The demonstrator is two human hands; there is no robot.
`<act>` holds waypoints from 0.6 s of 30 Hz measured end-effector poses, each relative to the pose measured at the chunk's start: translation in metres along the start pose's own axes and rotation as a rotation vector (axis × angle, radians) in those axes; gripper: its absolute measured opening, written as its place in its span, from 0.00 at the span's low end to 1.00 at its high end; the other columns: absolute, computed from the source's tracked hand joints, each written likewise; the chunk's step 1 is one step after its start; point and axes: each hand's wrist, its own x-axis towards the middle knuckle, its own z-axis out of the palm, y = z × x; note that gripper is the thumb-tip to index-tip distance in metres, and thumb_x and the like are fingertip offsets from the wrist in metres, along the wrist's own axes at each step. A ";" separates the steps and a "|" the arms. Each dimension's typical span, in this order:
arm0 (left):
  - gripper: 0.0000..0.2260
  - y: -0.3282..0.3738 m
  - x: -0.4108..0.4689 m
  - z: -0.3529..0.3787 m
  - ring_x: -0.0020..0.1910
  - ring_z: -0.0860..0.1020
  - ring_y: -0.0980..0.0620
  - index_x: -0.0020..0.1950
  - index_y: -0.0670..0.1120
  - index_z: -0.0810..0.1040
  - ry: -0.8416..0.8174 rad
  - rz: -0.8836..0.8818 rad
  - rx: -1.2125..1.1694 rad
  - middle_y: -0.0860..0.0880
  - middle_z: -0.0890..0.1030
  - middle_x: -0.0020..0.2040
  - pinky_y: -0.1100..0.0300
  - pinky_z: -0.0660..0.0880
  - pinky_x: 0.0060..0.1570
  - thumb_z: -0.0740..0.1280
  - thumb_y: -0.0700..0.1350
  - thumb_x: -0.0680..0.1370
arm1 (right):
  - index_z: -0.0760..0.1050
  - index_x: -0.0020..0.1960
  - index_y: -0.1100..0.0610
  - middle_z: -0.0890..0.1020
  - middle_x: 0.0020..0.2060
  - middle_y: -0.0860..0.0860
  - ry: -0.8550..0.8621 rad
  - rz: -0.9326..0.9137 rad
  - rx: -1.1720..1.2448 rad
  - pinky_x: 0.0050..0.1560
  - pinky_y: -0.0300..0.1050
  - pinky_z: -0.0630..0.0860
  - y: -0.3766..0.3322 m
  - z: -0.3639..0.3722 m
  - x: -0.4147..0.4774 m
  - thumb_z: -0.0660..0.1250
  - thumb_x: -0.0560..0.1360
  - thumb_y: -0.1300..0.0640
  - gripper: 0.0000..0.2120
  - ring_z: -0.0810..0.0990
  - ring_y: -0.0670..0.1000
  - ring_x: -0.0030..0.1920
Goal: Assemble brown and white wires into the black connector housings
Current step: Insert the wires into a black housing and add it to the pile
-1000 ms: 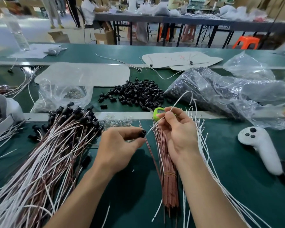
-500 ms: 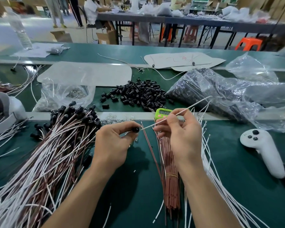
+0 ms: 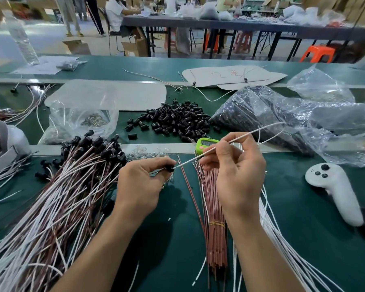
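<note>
Green matting [image 3: 169, 251] covers the bench where a person works with both bare hands. The left hand [image 3: 139, 184] pinches a small black connector housing [image 3: 169, 168] between thumb and forefinger, the other fingers curled under the palm. The right hand [image 3: 238, 178] pinches a white wire [image 3: 247, 135] between thumb and fingertips, and the wire's near tip meets the open end of the housing; how far in it sits cannot be told. The wire's free length arcs up and to the right, over a clear plastic bag of dark parts [image 3: 261, 114]. Under the right hand lies a bundle of brown wires [image 3: 216, 245] tied with a yellow rubber band, and just beside it on the right is a spread of loose white wires [image 3: 282, 249]. A heap of finished brown and white leads with black housings [image 3: 61, 197] fans out on the left. Beyond the hands sits a pile of loose black housings [image 3: 173, 119], and a green timer [image 3: 207, 143] shows just behind the right fingertips. A white handheld controller [image 3: 335, 190] rests on the matting, well apart to the right.
</note>
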 end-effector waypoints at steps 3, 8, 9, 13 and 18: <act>0.24 0.001 0.000 0.001 0.46 0.84 0.65 0.42 0.67 0.85 0.001 0.006 0.025 0.66 0.85 0.43 0.71 0.78 0.50 0.78 0.33 0.72 | 0.74 0.48 0.48 0.86 0.37 0.56 0.011 -0.014 -0.018 0.35 0.46 0.81 -0.001 0.001 0.000 0.64 0.83 0.59 0.08 0.86 0.55 0.34; 0.21 0.000 -0.002 0.000 0.45 0.83 0.69 0.44 0.65 0.86 -0.011 0.033 0.081 0.70 0.84 0.42 0.77 0.74 0.49 0.79 0.35 0.71 | 0.73 0.48 0.47 0.86 0.38 0.53 0.011 -0.052 -0.106 0.37 0.46 0.82 0.000 0.002 -0.002 0.64 0.83 0.58 0.07 0.86 0.54 0.37; 0.20 0.000 -0.002 0.000 0.46 0.82 0.69 0.45 0.64 0.85 -0.010 0.031 0.089 0.71 0.83 0.42 0.77 0.74 0.49 0.79 0.36 0.71 | 0.73 0.48 0.47 0.86 0.38 0.52 0.019 -0.060 -0.114 0.37 0.45 0.81 -0.001 0.002 -0.002 0.64 0.83 0.58 0.08 0.86 0.54 0.37; 0.20 0.000 -0.001 0.000 0.46 0.82 0.71 0.47 0.65 0.84 -0.011 0.028 0.109 0.73 0.82 0.43 0.77 0.73 0.51 0.79 0.37 0.72 | 0.73 0.48 0.50 0.85 0.36 0.53 0.041 -0.063 -0.108 0.37 0.41 0.80 -0.002 -0.001 0.001 0.64 0.84 0.63 0.10 0.85 0.53 0.35; 0.22 -0.001 -0.002 0.001 0.46 0.82 0.71 0.48 0.68 0.82 -0.012 0.002 0.111 0.73 0.83 0.43 0.78 0.73 0.50 0.79 0.38 0.72 | 0.73 0.49 0.50 0.84 0.36 0.52 0.028 -0.083 -0.149 0.37 0.41 0.80 -0.001 0.000 -0.001 0.64 0.84 0.62 0.09 0.85 0.52 0.36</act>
